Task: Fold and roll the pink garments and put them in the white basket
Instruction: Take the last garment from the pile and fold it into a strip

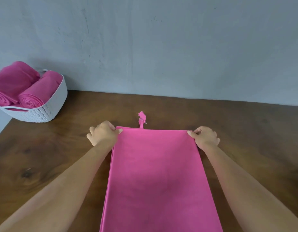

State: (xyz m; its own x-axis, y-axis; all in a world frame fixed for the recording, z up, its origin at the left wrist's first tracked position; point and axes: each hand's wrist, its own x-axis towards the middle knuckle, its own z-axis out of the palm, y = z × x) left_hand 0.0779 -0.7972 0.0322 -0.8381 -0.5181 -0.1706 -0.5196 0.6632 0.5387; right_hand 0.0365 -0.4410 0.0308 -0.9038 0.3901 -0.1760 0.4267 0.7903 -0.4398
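A pink garment [155,173] lies folded into a long flat strip on the wooden table [44,156], running from the frame's bottom edge away from me. My left hand [102,133] pinches its far left corner. My right hand [204,136] pinches its far right corner. A thin twisted pink strap [142,119] sticks out past the far edge. The white basket [44,109] stands at the table's far left corner, with several rolled pink garments [31,96] in it.
A grey wall [161,47] rises directly behind the table's far edge. The table's left edge runs diagonally below the basket. Bare wood lies on both sides of the garment.
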